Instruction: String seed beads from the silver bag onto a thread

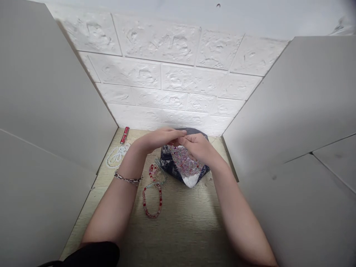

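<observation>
My left hand [164, 138] and my right hand [197, 147] meet at the fingertips above a dark blue patterned cloth container [169, 165]. My right hand is closed in a pinch, and my left fingers bend in towards it. Whatever lies between the fingertips is too small or hidden to make out. Below the hands, small mixed pink and multicoloured beads [185, 165] fill the container's white lining [190, 181]. Left of it lie a red and pink beaded loop [152, 215] and a smaller coil of red and pink beads [152, 172], with pale green strands [165, 178] beside them.
Coiled white bead strings [116, 155] and a red cylinder [125, 135] lie at the back left of the wooden surface [178, 230]. Grey panels stand on the left [55, 111] and right [292, 111]. A white brick-textured wall [178, 79] closes the back.
</observation>
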The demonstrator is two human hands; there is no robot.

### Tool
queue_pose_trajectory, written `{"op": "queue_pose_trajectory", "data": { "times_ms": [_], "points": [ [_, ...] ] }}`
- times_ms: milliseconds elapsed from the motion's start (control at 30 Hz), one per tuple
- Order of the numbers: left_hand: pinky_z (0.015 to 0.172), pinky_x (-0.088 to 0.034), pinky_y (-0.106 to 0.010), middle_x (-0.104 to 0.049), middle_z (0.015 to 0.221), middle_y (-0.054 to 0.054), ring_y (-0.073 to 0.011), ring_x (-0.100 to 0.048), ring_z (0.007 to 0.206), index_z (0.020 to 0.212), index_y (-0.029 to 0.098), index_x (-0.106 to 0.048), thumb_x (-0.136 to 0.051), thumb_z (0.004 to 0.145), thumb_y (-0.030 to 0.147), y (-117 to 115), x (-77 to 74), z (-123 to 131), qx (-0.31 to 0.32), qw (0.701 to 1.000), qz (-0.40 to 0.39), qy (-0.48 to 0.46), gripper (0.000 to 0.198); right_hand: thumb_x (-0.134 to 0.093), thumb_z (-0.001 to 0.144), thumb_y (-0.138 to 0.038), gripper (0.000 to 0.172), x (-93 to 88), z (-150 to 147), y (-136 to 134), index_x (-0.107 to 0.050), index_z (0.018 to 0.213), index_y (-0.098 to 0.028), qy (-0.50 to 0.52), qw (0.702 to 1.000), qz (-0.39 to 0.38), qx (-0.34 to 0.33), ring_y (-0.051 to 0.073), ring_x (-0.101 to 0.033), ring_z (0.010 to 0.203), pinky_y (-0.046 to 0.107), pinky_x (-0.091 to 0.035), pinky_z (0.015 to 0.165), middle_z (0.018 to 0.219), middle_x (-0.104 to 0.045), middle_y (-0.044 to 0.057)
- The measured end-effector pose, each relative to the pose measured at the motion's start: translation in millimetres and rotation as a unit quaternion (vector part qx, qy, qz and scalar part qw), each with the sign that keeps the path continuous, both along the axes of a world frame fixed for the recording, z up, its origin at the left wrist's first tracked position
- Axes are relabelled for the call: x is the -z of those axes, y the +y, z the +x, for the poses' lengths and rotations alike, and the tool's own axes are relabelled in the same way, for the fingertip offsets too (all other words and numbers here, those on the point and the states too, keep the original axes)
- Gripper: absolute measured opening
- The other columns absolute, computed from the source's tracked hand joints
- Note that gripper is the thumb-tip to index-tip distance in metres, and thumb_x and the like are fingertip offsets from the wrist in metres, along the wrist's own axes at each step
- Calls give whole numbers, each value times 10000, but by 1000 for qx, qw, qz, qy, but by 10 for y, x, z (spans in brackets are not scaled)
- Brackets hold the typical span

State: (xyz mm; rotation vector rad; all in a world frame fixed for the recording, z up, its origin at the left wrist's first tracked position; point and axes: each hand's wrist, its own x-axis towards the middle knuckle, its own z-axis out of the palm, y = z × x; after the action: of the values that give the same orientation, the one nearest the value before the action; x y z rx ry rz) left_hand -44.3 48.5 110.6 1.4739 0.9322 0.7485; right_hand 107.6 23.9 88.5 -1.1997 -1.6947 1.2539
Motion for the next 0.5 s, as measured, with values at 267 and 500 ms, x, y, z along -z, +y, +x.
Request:
{"op": "queue_pose_trajectory", "data": {
  "times_ms": [267,500],
  "points": [
    [753,-444,-289,-694,804,-17,-171,-596,826,875,227,-702,-556,719,237,-12,-39,-15,87,993,54,50,214,-470,753,-316,298,12,-96,-44,-481,507,-148,-53,995,46,72,51,-299,429,199,-209,399,449,-363,-27],
    [738,-450,-260,-701,887,4,-156,-612,811,964,253,-678,-563,679,122,-78,-83,-7,81,982,150,77,334,-526,726,-300,225,23,-26,-10,-512,556,-155,77,992,-52,85,35,-234,344,195,-184,336,386,-294,-61]
  ]
}}
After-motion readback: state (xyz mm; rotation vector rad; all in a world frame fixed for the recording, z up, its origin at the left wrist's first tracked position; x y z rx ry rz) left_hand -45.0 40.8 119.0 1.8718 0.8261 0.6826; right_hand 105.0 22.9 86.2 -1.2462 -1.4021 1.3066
